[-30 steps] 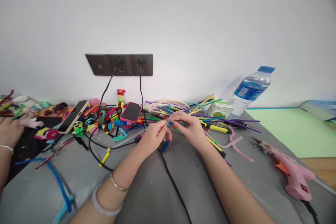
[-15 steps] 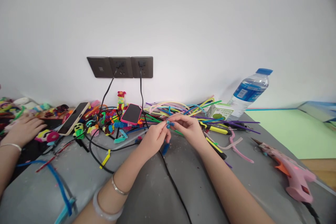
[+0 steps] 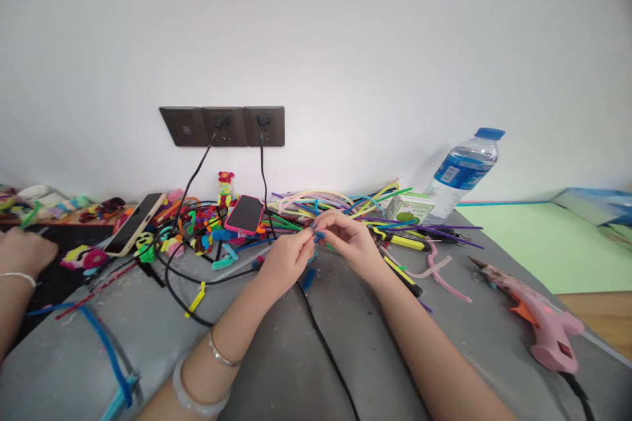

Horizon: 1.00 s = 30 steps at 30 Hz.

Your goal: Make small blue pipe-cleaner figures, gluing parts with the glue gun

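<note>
Co-worker's hand (image 3: 28,253) has shifted farther leftward; left hand (image 3: 288,260) and right hand (image 3: 354,243) meet, pinching a mostly hidden blue piece (image 3: 320,235).

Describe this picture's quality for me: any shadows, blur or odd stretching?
Head view: soft light, a faint shadow on the wall beside the bottle; head view: the left end of the socket panel slants, likely lens stretching; head view: the small blue piece between left hand and right hand is too indistinct to identify.

Small blue piece (image 3: 320,235) between left hand (image 3: 287,258) and right hand (image 3: 354,245), above grey table (image 3: 266,368).
</note>
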### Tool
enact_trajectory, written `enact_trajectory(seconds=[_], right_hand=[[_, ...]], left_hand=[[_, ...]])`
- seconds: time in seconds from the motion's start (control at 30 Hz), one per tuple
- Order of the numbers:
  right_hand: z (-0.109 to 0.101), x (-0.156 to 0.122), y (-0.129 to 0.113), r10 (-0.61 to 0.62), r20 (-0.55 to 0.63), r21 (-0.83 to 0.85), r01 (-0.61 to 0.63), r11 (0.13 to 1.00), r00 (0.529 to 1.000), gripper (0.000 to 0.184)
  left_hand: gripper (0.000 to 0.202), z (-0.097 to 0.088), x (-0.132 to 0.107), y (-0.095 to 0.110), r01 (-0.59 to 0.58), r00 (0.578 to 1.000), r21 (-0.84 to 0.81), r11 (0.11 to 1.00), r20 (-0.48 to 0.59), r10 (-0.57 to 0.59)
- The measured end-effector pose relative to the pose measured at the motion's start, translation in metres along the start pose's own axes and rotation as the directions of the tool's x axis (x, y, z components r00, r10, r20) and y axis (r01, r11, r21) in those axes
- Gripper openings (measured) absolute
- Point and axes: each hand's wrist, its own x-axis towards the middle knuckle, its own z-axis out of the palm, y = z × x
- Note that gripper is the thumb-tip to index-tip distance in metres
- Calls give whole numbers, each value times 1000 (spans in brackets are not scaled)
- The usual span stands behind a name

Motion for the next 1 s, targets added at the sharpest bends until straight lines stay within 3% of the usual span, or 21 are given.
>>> enact_trajectory(seconds=[0.27,0.67,1.0], right_hand=[[2,0,0,6,28,-106,-3,994,1000,19],[-2,2,8,9,-146,-134,-29,991,989,17],[-2,2,6,-43,-147,-222,9,975,988,18]], left_hand=[[24,1,1,-2,-12,1000,125,992,23,9],[22,-3,2,-3,32,988,56,998,-151,-23],[28,-2,2,-3,23,996,102,995,-90,-13]])
